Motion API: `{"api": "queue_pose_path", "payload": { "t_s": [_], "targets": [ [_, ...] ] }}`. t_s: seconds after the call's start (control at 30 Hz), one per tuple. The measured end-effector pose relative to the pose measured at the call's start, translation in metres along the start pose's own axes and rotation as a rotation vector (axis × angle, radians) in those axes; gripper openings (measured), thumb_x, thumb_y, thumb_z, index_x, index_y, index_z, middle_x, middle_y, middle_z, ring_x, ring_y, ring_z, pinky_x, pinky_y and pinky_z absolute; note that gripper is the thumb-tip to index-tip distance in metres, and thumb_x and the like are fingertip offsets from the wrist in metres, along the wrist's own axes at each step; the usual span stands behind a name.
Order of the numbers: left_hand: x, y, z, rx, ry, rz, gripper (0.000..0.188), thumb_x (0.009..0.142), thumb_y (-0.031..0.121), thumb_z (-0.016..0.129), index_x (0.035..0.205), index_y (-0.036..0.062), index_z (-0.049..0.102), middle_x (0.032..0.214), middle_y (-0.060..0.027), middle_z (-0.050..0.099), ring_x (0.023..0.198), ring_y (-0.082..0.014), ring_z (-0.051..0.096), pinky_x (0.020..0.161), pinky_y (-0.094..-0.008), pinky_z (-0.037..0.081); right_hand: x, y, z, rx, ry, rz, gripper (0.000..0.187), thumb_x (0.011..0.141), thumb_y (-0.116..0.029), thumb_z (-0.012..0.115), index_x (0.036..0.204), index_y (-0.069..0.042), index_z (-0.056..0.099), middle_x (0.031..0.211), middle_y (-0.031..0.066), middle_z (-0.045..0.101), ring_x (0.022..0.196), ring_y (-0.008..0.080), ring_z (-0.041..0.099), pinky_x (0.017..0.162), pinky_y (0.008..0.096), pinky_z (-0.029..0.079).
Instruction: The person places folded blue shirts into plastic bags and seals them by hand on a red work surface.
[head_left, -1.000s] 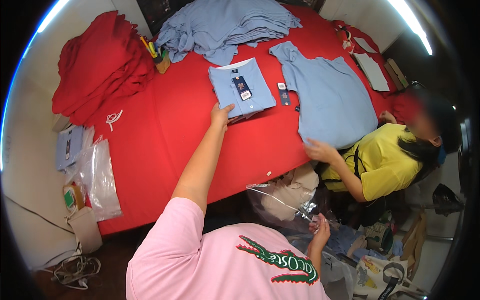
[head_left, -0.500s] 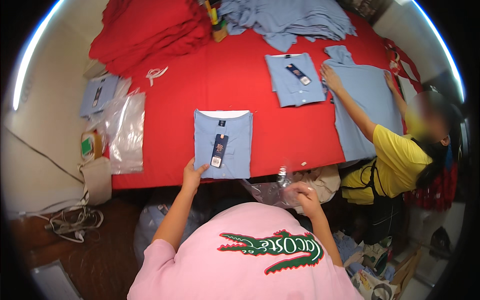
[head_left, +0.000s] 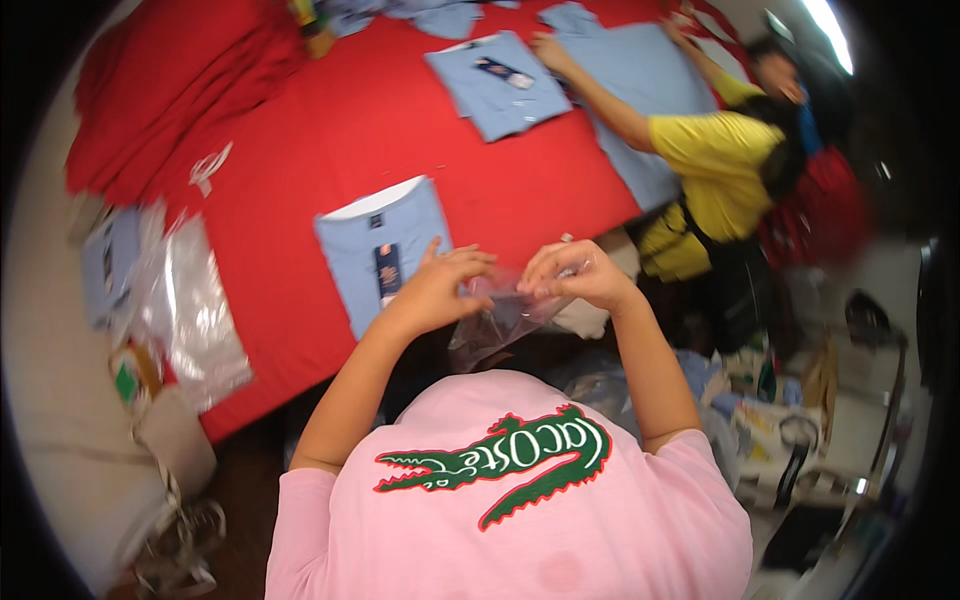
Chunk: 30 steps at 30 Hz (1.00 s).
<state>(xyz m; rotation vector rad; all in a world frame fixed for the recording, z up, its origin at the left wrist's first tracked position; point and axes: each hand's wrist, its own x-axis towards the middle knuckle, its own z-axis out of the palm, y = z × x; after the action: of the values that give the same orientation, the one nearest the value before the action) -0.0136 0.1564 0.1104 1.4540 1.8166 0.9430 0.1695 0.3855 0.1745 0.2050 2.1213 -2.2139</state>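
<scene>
A clear plastic bag point(head_left: 492, 335) hangs in front of me at the table's near edge. My right hand point(head_left: 582, 275) is closed, its fingers pinching the bag's upper edge. My left hand point(head_left: 445, 288) reaches to the bag's other side with fingers and thumb apart; whether it touches the plastic is hard to make out. Partly behind my left hand, a folded light blue shirt point(head_left: 350, 255) lies on the red table cover point(head_left: 290, 330). A dark hang tag point(head_left: 387, 268) lies on its front, and white shows inside its neckline.
Red cloth point(head_left: 180, 90) is piled at the far left. Clear plastic bags point(head_left: 200, 310) lie at the left edge beside another folded blue garment point(head_left: 110, 262). A co-worker in yellow point(head_left: 715, 150) handles a spread blue garment point(head_left: 640, 85), next to a tagged folded shirt point(head_left: 505, 95).
My left hand has let go of the folded shirt and moved right to the bag. My right hand has raised the bag towards the table edge. The view has turned and shifted right.
</scene>
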Motion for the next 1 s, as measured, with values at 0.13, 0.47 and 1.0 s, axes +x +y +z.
{"api": "queue_pose_path", "payload": {
  "t_s": [0.13, 0.47, 1.0],
  "targets": [
    [0.030, -0.011, 0.002, -0.604, -0.013, -0.115, 0.015, 0.101, 0.017, 0.076, 0.111, 0.0048, 0.075, 0.106, -0.0065, 0.080, 0.112, -0.0176, 0.072, 0.107, -0.0371, 0.052, -0.057, 0.015, -0.005, 0.115, 0.634, 0.108, 0.023, 0.105, -0.019, 0.070, 0.110, 0.003, 0.079, 0.092, 0.0113, 0.079, 0.081, 0.0171, 0.074, 0.077, 0.0307, 0.058],
    [0.071, 0.075, 0.066, -0.971, -0.073, -0.317, 0.033, 0.096, 0.007, 0.079, 0.123, -0.0040, 0.064, 0.093, -0.0067, 0.073, 0.092, -0.0159, 0.074, 0.086, -0.0317, 0.060, -0.162, 0.046, -0.004, 0.193, 1.083, 0.002, 0.028, 0.106, -0.024, 0.070, 0.122, -0.001, 0.074, 0.084, 0.0074, 0.075, 0.071, 0.0151, 0.070, 0.066, 0.0307, 0.058],
    [0.034, 0.042, 0.234, -0.693, -0.189, -0.294, 0.098, 0.075, -0.006, 0.089, 0.160, 0.0023, 0.041, 0.158, -0.0145, 0.045, 0.137, -0.0257, 0.058, 0.104, -0.0377, 0.057, -0.148, 0.175, 0.021, -0.296, 0.726, 0.146, 0.032, 0.098, -0.014, 0.063, 0.127, -0.007, 0.073, 0.116, 0.0175, 0.076, 0.109, 0.0330, 0.073, 0.094, 0.0419, 0.057]
  ]
}}
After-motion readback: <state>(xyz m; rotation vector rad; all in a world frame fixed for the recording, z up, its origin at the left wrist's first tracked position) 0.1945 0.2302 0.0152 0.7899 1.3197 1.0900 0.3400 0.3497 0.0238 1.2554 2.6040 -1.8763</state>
